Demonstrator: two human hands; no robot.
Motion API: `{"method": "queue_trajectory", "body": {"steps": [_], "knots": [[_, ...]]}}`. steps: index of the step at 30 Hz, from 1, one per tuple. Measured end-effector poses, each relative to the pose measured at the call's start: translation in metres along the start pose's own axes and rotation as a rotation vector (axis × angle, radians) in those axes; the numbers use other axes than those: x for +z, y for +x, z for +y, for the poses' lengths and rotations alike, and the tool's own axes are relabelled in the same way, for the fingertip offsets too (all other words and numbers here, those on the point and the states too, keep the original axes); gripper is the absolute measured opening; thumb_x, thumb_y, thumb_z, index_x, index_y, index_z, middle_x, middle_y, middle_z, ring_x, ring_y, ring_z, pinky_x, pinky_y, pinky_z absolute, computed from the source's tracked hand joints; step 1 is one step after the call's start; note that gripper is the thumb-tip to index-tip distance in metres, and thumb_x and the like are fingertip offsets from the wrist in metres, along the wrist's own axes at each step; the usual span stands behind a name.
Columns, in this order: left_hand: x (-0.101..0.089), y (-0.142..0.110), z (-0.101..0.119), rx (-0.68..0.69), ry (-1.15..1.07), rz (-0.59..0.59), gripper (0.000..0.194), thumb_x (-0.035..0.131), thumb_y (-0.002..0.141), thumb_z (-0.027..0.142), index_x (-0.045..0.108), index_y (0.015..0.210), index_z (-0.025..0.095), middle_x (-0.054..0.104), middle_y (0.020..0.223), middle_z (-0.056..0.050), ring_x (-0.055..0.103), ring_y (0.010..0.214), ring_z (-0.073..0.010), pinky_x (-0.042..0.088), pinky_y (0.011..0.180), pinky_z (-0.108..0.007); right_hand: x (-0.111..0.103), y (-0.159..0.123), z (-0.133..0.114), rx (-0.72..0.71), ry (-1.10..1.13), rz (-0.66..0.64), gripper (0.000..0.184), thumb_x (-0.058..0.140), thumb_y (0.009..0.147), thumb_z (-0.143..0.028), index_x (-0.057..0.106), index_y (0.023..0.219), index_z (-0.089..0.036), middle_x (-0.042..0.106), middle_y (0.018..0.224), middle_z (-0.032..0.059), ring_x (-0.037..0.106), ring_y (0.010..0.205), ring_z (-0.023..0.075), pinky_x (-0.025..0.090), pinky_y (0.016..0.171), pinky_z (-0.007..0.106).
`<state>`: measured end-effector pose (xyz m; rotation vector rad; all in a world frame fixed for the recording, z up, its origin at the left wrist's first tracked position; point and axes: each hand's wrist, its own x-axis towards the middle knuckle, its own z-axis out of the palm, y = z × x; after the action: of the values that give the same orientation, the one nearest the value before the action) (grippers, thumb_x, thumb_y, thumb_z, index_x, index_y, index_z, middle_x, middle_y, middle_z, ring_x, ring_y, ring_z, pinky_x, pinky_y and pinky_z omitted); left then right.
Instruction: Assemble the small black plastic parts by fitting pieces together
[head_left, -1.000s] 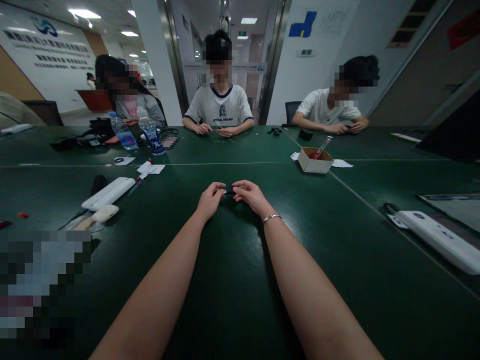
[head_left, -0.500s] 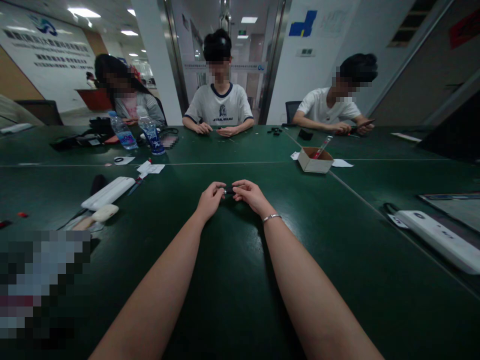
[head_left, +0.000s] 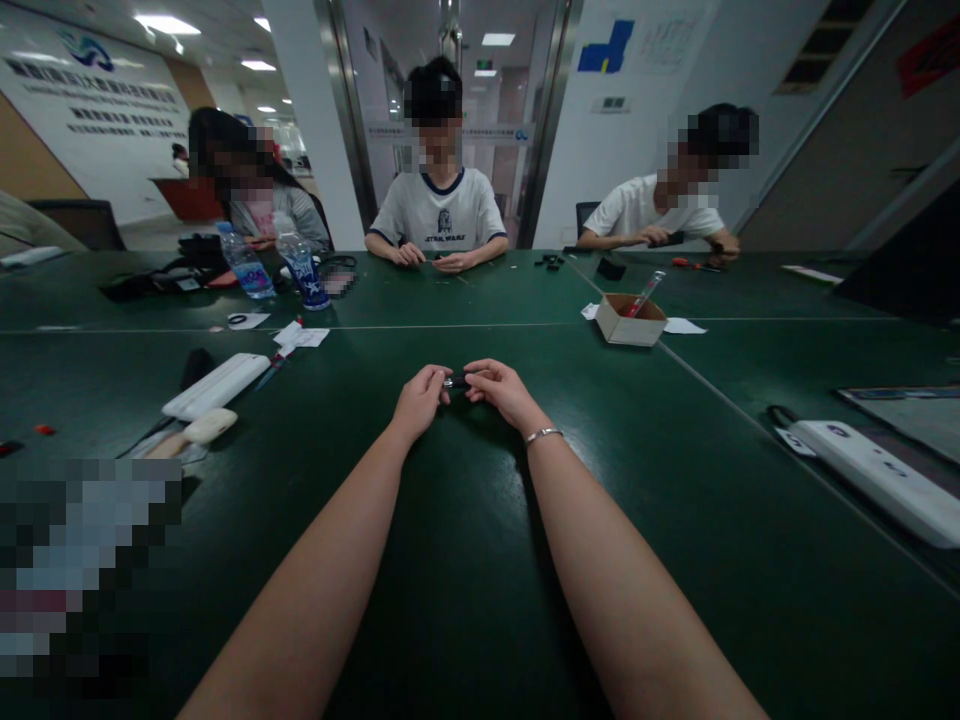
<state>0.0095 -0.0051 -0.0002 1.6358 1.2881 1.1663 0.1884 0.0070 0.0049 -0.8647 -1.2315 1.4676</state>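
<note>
A small black object with a silver end (head_left: pixel 454 382) is held just above the green table, between my two hands. My left hand (head_left: pixel 421 398) pinches its silver end with closed fingers. On the black end, the thumb and fingers of my right hand (head_left: pixel 501 390) are closed as well. A silver bracelet (head_left: pixel 544 435) circles my right wrist. Fingers cover much of the object, and it is too small to tell its kind.
A small open box (head_left: pixel 631 330) with a clear-and-red tube stands ahead right. White devices (head_left: pixel 217 387) lie at left, another long white device (head_left: pixel 877 470) at right. Bottles (head_left: pixel 304 270) stand at far left. Three people sit across the table (head_left: pixel 480 480).
My left hand has shifted very slightly left, and a little more of the silver end shows. The person at right has moved their hands apart; an orange-handled tool now shows on the table there.
</note>
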Motion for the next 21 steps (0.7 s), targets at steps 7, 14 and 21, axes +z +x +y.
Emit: {"method": "queue_trajectory", "body": {"steps": [7, 14, 21], "knots": [[0.0006, -0.0009, 0.0027, -0.013, -0.037, 0.007, 0.026, 0.049, 0.086, 0.03, 0.064, 0.104, 0.019, 0.063, 0.069, 0.0, 0.058, 0.066, -0.0141, 0.043, 0.064, -0.026, 0.0002, -0.0007, -0.0011, 0.007, 0.005, 0.0, 0.033, 0.085, 0.065, -0.026, 0.067, 0.09, -0.017, 0.068, 0.071, -0.0002, 0.064, 0.06, 0.0098, 0.054, 0.054, 0.019], [0.0006, 0.0003, -0.0007, -0.006, -0.006, 0.012, 0.026, 0.051, 0.086, 0.032, 0.064, 0.106, 0.02, 0.063, 0.069, 0.001, 0.058, 0.066, -0.0138, 0.043, 0.064, -0.026, 0.0, -0.0003, -0.0004, -0.002, -0.002, -0.003, 0.034, 0.085, 0.064, -0.028, 0.067, 0.091, -0.018, 0.067, 0.07, -0.0005, 0.064, 0.059, 0.0099, 0.054, 0.054, 0.019], [-0.0003, -0.0003, -0.0005, 0.004, 0.034, 0.008, 0.03, 0.044, 0.091, 0.037, 0.065, 0.104, 0.02, 0.061, 0.063, 0.001, 0.055, 0.059, -0.0137, 0.039, 0.058, -0.026, -0.0004, -0.0003, -0.0001, 0.009, -0.001, 0.0, 0.031, 0.084, 0.066, -0.025, 0.067, 0.091, -0.018, 0.067, 0.07, -0.0002, 0.064, 0.06, 0.0101, 0.054, 0.055, 0.019]]}}
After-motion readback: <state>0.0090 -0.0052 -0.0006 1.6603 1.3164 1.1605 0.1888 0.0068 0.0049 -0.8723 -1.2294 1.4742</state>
